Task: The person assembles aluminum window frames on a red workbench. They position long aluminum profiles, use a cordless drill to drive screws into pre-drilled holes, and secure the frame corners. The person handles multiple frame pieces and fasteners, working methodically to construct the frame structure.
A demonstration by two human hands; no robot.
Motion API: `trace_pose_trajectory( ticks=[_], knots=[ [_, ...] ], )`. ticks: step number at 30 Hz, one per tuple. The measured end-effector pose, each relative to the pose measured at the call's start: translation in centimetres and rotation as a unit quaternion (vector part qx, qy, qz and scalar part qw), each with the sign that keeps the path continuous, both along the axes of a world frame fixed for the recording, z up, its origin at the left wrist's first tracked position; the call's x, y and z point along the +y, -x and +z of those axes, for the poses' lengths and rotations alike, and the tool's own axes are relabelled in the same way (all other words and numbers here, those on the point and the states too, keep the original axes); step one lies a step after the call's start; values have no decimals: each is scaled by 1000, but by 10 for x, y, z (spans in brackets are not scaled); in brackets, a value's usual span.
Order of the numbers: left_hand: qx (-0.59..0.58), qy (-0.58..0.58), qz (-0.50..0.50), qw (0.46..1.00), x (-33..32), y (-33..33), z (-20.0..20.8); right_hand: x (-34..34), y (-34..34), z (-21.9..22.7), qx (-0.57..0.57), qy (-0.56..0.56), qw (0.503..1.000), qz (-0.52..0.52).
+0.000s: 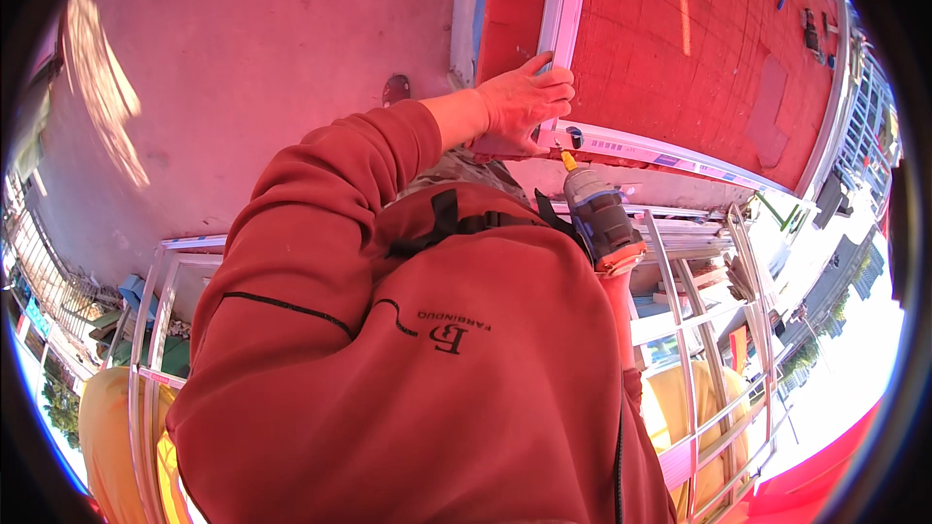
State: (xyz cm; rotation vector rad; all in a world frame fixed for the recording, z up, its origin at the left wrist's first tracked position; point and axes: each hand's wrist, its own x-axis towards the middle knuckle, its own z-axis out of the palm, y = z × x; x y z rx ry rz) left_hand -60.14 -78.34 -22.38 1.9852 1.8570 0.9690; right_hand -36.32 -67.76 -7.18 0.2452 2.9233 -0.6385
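Observation:
My left hand (524, 105) is closed around the corner where two pale metal profiles meet, its fingers curled over the edge. One profile (566, 0) runs away from me; the other, a printed profile (670, 153), stretches to the right. A grey and orange power drill (597, 206) points at that corner, the tip of its yellow bit holder (569, 161) close to or touching the metal. Behind the drill comes my right forearm (615, 303). The drill body hides most of my right hand, which appears to grip it from below.
A red panel surface (660, 68) lies beyond the profiles. At the lower right stands a metal frame of bars (694, 369), with another metal frame (160, 311) at the left. Small dark items (814, 34) sit at the far right. Pale floor (291, 49) extends to the left.

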Motion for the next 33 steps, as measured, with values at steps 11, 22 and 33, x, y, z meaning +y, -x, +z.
trace_pose_trajectory(
  ticks=[11, 22, 33],
  knots=[
    [-2, -10, -1, 1000, 3, -1, -6, -1, 8, 10, -62, 47, 996, -36],
    [-25, -16, -1, 1000, 2, 2, -1, -1, 10, 29, -179, 140, 966, -120],
    [-14, 13, -12, 1000, 3, 4, -3, 10, 28, 41, -272, 152, 942, -128]
  ],
)
